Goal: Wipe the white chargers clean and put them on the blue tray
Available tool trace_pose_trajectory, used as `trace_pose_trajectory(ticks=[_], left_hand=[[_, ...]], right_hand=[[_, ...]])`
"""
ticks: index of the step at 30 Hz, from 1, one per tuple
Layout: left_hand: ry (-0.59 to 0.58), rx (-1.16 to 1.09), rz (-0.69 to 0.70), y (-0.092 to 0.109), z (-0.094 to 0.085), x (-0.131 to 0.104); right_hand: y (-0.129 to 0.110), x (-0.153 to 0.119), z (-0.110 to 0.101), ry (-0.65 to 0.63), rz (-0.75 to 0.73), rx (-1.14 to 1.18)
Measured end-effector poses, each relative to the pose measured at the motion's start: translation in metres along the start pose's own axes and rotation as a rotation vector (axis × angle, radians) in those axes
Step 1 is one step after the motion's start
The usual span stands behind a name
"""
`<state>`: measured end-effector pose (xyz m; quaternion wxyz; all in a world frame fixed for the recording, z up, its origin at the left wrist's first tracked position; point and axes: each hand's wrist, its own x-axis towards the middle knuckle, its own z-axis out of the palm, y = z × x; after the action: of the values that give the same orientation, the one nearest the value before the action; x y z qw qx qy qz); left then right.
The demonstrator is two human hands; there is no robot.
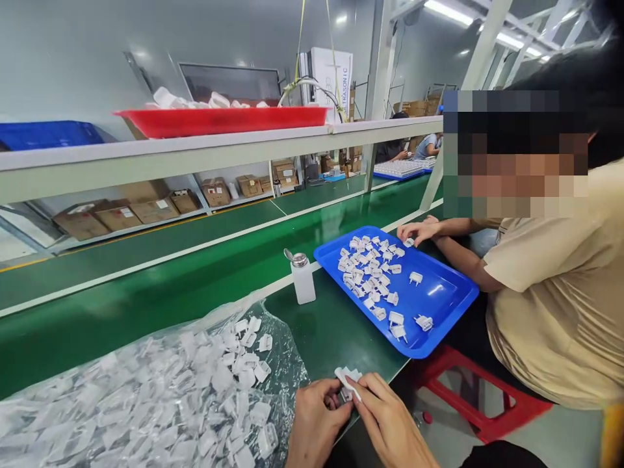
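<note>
My left hand [314, 419] is closed, its thumb and fingers pinching a small greyish-white plastic part [346, 394] that is mostly hidden. My right hand [387, 416] presses a folded white cloth or tissue [345, 376] against that part; the two hands nearly touch at the table's front edge. To the left, a clear plastic bag [285, 338] lies spread with many loose white plastic pieces [185, 390] in and on it. Beyond my hands stands a white pump bottle [303, 283] with a metal top, its lid flipped up.
A blue tray [441, 325] holds many white two-pin plug parts [368, 270]. At its far edge, a co-worker's hand [414, 233] touches one part. A red tray [229, 122] of white pieces sits on the shelf above. A red stool [487, 422] stands at the right.
</note>
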<state>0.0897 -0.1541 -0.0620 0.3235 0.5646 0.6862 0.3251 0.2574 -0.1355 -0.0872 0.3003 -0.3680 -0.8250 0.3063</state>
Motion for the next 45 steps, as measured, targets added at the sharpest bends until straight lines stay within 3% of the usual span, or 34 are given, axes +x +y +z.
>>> trace_pose_trajectory(ticks=[4,11,16,26,32,38,45], left_hand=[[0.004,-0.029,-0.009,-0.003,0.002,0.000],[0.052,-0.123,-0.013,-0.005,0.003,0.000],[0.043,-0.107,0.014,-0.005,0.001,0.000],[0.054,-0.157,0.017,-0.008,0.003,0.001],[0.050,-0.159,0.020,-0.008,0.002,0.000],[0.035,-0.164,0.022,-0.009,0.002,0.001],[0.034,-0.174,0.013,-0.007,0.001,0.000]], right_hand=[[0.001,0.007,-0.003,-0.060,0.044,-0.011],[-0.004,0.012,-0.019,-0.050,0.131,0.068],[-0.004,0.012,-0.023,-0.147,-0.010,0.021],[-0.001,0.021,-0.032,-0.097,0.083,0.039],[-0.005,0.017,-0.038,-0.184,-0.053,-0.007],[-0.003,0.027,-0.032,-0.136,-0.040,-0.013],[-0.002,0.025,-0.045,-0.089,0.014,0.026]])
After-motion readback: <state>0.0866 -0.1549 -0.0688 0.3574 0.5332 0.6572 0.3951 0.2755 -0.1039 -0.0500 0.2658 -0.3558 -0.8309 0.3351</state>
